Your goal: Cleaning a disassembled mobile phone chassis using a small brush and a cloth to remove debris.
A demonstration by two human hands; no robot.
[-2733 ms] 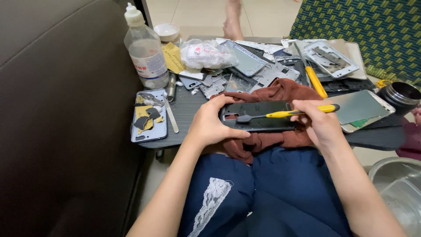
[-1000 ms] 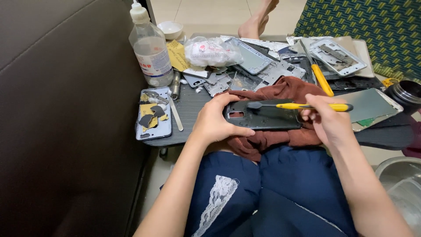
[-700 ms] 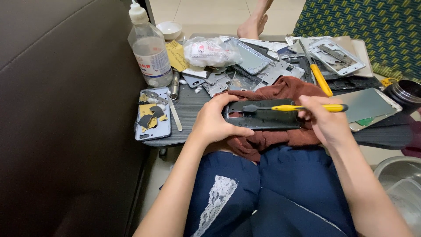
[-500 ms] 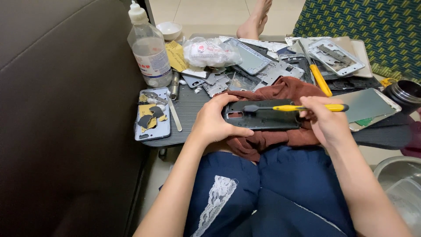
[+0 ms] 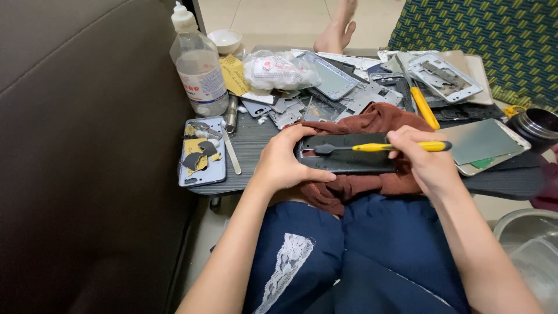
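Farthest left, a dark sofa back (image 5: 75,157) fills the side of the view. Just right of it, on the near left corner of the low dark table (image 5: 505,180), lies a pale blue phone back (image 5: 201,152) with torn yellow and black scraps on it, and a thin metal pry tool (image 5: 231,152) rests beside it. Beyond these stands a clear plastic bottle (image 5: 199,65) with a white cap, and a small white bowl (image 5: 225,40) sits on the floor farther back.

Toward the middle, the left hand (image 5: 286,163) is closed around the left end of a dark phone frame (image 5: 347,156), thumb on the near edge and fingers curled over the far edge. The frame lies flat on a reddish-brown cloth (image 5: 372,174) at the near edge of the table, above the person's lap in dark blue shorts (image 5: 360,256). Behind it is a heap of grey phone parts (image 5: 325,99) and a crumpled plastic bag (image 5: 279,70).

The right hand (image 5: 423,160) pinches the yellow handle of a small brush (image 5: 378,147), whose dark head rests on the frame's left part. A yellow-handled screwdriver (image 5: 419,102) lies farther back. To the right lies a silver phone panel (image 5: 483,143), then a dark round jar (image 5: 536,127), with a metal basin (image 5: 526,244) near right on the floor. A bare foot (image 5: 337,29) shows at the far edge.
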